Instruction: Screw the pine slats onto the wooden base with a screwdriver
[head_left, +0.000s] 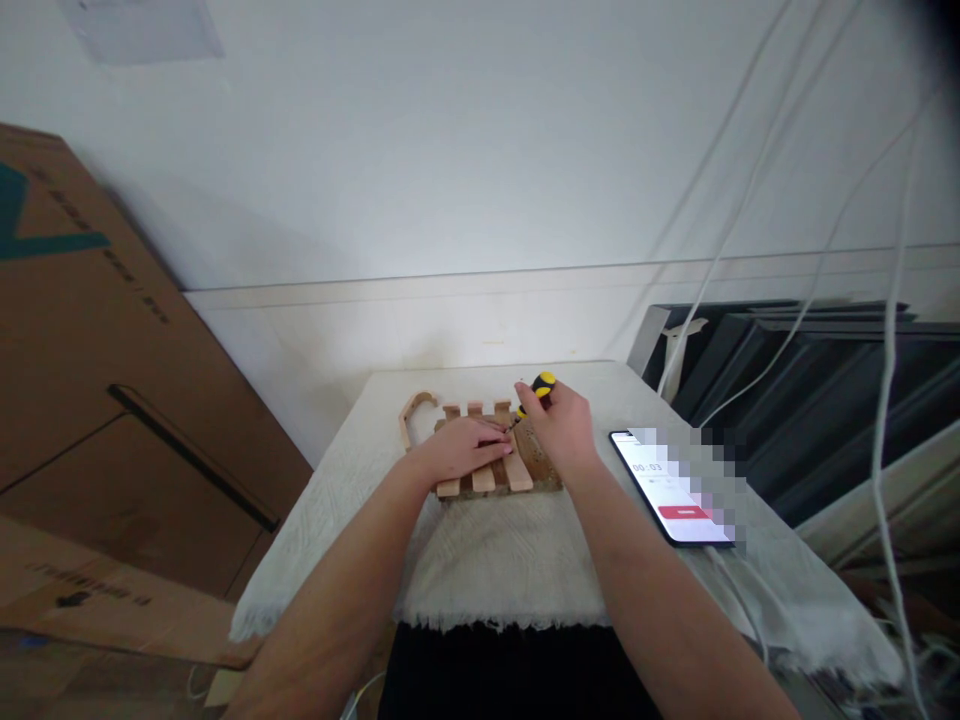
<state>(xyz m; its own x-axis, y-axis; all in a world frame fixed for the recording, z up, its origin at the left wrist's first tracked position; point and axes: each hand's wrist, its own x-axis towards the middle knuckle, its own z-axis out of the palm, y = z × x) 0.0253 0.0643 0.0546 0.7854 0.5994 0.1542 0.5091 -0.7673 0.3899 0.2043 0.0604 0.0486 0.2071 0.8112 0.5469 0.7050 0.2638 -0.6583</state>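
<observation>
My right hand (564,428) is closed around a yellow-and-black screwdriver (544,383), which slants down toward the wooden pieces. The screwdriver's tip is close to the fingers of my left hand (463,447) and too small to make out. That left hand lies flat, fingers stretched, across several light wooden slats (519,472). Beneath the slats is a darker, rough wooden board (541,462), its right part showing beside my right hand. A curved wooden hook-shaped piece (409,412) lies just left of the slats.
A white fringed cloth (502,570) covers the small table. To the right lies a phone (667,490) with a lit screen. Cables (889,370) hang in front of dark panels (817,400) at the right. A large cardboard box (135,400) leans at the left, and a white wall (450,150) stands behind.
</observation>
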